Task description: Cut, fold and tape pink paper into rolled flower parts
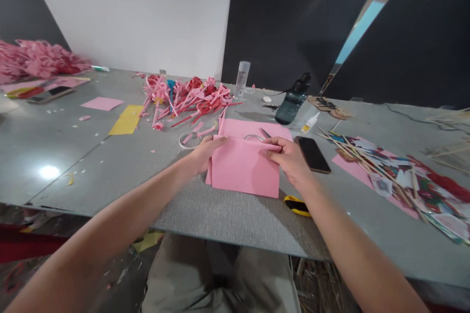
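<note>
Pink paper [244, 168] is lying flat on the grey table [205, 215], straight in front of the person and right between the two hands. The left hand [205, 151] is pressing on the sheet's upper left corner with the fingers laid out nearly flat — touching it, not closed around it. The right hand [288, 156] is pinching the upper right corner, thumb and fingertips curled over the edge, so this hand has the firmer hold. The sheet's top edge is running left to right from one hand to the other, and both hands are about equally near, one at each end of it. More pink paper is lying just behind, with scissors [259, 135] partly hidden on it, their tips showing near the right hand's fingers. A black phone [313, 154] is resting just right of that hand — close, not touching. A pile of pink and red paper strips [187, 98] is lying well behind.
</note>
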{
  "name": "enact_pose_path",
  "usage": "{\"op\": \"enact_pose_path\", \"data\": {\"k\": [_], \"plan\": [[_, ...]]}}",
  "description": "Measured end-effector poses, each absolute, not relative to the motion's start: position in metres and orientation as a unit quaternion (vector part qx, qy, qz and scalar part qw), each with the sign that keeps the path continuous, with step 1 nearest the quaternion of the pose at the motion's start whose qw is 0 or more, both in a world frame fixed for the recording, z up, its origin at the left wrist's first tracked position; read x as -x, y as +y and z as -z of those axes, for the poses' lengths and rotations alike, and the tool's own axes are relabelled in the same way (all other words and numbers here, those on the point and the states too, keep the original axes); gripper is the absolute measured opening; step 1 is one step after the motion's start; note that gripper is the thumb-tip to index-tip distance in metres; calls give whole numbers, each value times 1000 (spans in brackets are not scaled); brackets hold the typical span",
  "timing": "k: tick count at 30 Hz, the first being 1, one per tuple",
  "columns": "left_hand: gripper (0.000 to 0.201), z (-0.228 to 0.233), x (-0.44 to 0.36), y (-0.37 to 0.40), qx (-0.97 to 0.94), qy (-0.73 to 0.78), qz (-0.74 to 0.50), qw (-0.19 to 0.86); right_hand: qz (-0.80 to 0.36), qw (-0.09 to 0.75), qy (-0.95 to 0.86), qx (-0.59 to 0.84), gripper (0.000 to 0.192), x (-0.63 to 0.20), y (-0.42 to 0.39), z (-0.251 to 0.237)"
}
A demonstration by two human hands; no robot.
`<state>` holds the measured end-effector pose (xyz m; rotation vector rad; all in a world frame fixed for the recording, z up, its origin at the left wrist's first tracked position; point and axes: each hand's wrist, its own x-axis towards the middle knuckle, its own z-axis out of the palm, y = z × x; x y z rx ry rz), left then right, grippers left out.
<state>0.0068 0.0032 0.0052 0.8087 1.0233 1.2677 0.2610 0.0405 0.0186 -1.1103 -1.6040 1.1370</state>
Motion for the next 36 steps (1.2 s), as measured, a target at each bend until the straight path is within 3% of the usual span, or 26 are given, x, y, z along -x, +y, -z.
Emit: {"op": "enact_pose_path", "data": {"k": [4,9,13,22,31,36], "plan": [[49,-5,-7,3,-357,474,-539,598,-447,424,-630,472,29,-257,35,-27],[40,-10,-8,-2,-389,446,-525,612,-535,428,-552,475,44,-258,30,-36],[29,-10,-12,-3,-406,442,-522,606,-568,425,-519,476,41,-260,30,-35],[37,-14,-14,-6,-492,488,-478,540,-631,406,-488,446,33,-256,28,-37],[30,-22,-14,-8,-431,451,-516,587,-634,410,-470,457,34,-259,26,-40],[37,-17,-16,-4,-386,444,-550,592,-633,424,-454,462,37,-256,27,-39]]}}
